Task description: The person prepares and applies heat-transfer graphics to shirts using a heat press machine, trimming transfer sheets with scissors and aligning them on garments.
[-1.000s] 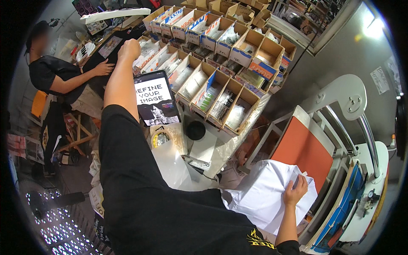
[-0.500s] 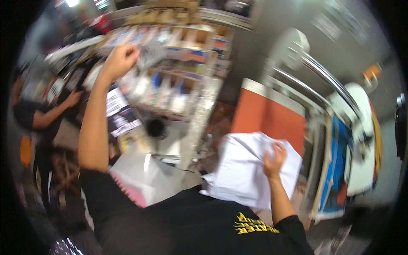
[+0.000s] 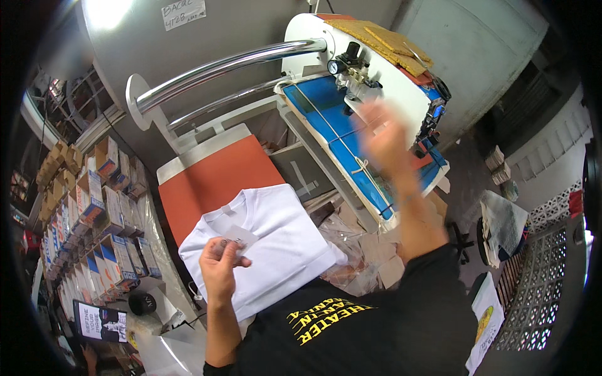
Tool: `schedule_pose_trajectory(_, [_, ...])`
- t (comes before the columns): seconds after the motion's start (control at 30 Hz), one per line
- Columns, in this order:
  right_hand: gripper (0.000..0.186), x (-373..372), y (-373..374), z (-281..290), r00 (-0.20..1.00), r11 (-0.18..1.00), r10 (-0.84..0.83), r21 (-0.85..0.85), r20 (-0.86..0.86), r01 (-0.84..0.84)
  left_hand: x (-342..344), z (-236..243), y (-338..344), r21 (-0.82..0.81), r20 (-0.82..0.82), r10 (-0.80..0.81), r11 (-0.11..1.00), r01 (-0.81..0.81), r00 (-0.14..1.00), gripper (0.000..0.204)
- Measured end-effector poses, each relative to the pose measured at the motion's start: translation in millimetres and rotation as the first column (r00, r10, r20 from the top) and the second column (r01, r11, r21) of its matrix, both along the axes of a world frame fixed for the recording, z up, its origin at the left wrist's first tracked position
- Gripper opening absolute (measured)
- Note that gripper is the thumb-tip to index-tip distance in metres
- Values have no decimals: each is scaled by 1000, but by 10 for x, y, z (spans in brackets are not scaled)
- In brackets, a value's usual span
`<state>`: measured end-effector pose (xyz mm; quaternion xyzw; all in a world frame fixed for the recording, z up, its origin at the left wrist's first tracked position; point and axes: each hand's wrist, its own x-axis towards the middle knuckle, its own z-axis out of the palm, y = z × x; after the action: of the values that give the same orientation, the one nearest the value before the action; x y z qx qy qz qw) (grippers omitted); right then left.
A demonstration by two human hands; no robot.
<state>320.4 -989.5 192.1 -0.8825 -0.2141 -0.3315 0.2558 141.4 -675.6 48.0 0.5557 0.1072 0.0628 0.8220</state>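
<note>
My left hand (image 3: 222,257) pinches a small translucent printed sheet (image 3: 244,237) over a white T-shirt (image 3: 288,250), just below its collar. The shirt lies on the red pad (image 3: 210,167) of a white press machine and overhangs its front edge. My right hand (image 3: 380,135) is raised at the right, blurred by motion, in front of the machine's blue section (image 3: 310,101) and white housing (image 3: 301,44); I cannot make out its fingers or whether it touches anything. A valve with a round gauge (image 3: 336,66) is fixed to that housing.
Rows of cardboard boxes (image 3: 106,207) with packets stand at the left, beside a black cup (image 3: 143,304) and a tablet-like panel (image 3: 100,323). Curved chrome bars (image 3: 232,57) cross above the pad. A cloth-covered chair (image 3: 501,225) stands at the right.
My view has swung right toward the press. My left hand has come from the boxes to the shirt, now with the small sheet. My right hand has left the shirt and risen toward the machine.
</note>
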Motion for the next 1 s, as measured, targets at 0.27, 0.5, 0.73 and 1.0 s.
schedule_pose_trajectory(0.27, [27, 1246, -2923, 854, 732, 791, -591, -420, -339, 445, 190, 588, 303, 102, 0, 93, 990, -93, 996, 19])
schedule_pose_trajectory(0.5, [30, 1744, -3435, 676, 794, 935, -351, -135, -497, 329, 54, 742, 516, 19, 106, 64, 998, -66, 992, 16])
schedule_pose_trajectory(0.73, [36, 1732, -3404, 644, 788, 915, -403, -194, -465, 354, 87, 983, 399, -12, 109, 0, 1000, 1, 994, 13])
schedule_pose_trajectory(1.0, [35, 1104, -3121, 878, 765, 796, -589, -347, -260, 496, 295, 962, 257, 49, 200, -140, 990, 133, 970, 17])
